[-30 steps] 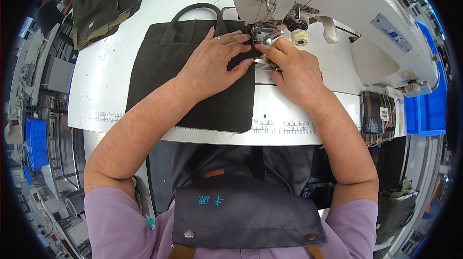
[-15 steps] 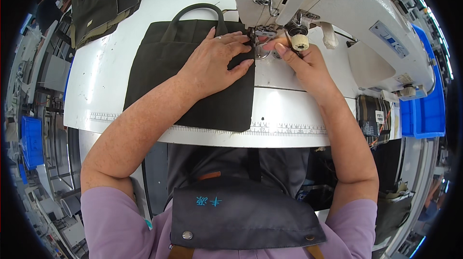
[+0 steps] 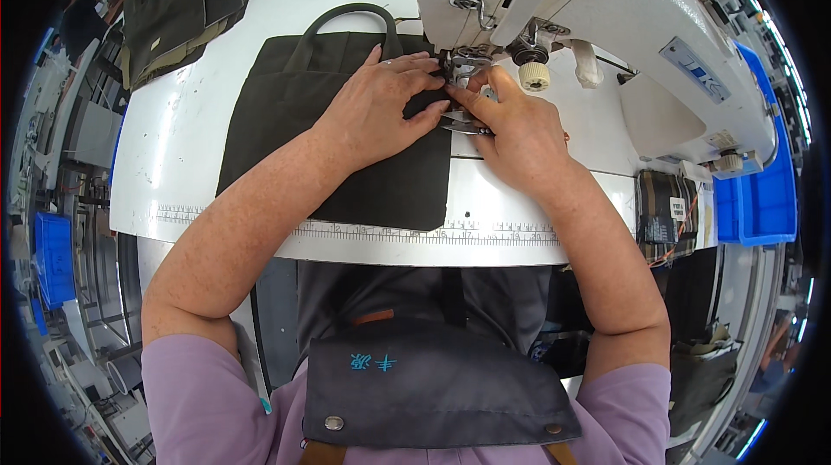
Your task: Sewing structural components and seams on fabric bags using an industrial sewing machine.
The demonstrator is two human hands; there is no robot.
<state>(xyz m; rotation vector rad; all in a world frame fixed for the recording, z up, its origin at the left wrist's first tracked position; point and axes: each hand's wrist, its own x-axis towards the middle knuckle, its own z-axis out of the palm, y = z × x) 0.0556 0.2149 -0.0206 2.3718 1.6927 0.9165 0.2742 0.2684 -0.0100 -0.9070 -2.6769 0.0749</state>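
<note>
Head cam: a dark bag is spread flat right under the left hand, which is kept loose and unclenched, fingers fanned over the cloth near the bag's right edge. Just beside that thumb, a pair of small metal snips is gripped in the right hand, blades pointed toward the left one. Whether the cloth is touched by the blades can't be told. The bag's looped handle is laid out just beyond the left hand. Right past both sets of fingertips, the metal presser foot of a white sewing machine is seen. Closer in than the hands, the white table is marked with a ruler strip. Some folded plaid fabric is parked well right of the right hand.
</note>
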